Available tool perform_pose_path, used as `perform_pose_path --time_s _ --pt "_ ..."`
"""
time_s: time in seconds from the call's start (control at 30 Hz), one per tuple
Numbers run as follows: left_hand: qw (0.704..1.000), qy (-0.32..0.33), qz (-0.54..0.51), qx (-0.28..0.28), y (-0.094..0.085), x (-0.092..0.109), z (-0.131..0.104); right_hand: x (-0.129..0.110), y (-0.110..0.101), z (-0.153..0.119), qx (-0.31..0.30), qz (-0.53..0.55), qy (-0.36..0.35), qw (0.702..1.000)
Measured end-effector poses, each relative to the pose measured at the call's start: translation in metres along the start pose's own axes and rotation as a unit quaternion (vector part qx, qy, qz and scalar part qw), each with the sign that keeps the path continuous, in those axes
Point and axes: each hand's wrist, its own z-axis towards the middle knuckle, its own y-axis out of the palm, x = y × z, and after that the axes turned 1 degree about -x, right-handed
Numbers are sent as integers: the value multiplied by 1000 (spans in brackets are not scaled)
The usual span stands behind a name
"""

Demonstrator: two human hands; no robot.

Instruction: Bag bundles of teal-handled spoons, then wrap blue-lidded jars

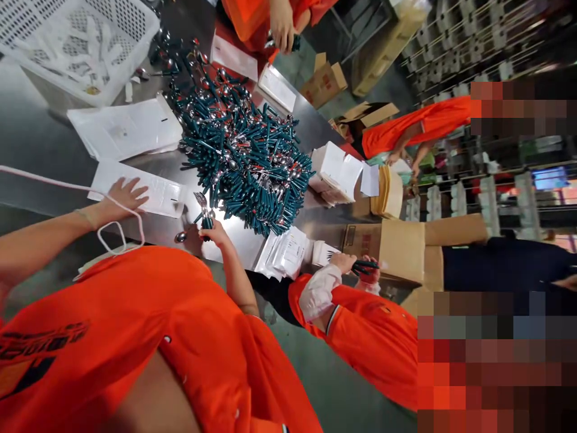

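Observation:
My left hand (pixel 118 201) lies with fingers spread on a flat white plastic bag (pixel 160 195) at the table's near edge. In my right hand (pixel 217 233) is a small bundle of forks (pixel 205 210) with dark green handles, their metal tines pointing away from me. A single spoon (pixel 181 237) lies on the table just left of that hand. Beyond it spreads a large heap of green-handled cutlery (pixel 247 150), spoons and forks mixed. Another stack of white bags (pixel 128 127) rests past my left hand.
A white plastic basket (pixel 108 90) holding pale pieces stands at far left. A white cord (pixel 58 179) crosses near my left wrist. Co-workers' hands (pixel 345 263) handle cutlery on the right and at the far side. Cardboard boxes (pixel 401 249) and more white packets (pixel 286 252) line the right.

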Motion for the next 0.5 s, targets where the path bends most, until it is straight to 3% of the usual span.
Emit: perform_pose_path --time_s 0.1,0.23,0.37,0.5 --pt "999 -37 -37 2 8 30 35 -7 9 10 -51 -21 21 998" --pt "992 -103 -66 14 44 67 72 -18 25 25 -111 19 61 992" --pt "987 -133 -82 25 63 75 73 -24 34 37 -154 17 92 984" --pt "983 -157 -84 45 52 68 60 -21 36 37 -167 -59 98 979"
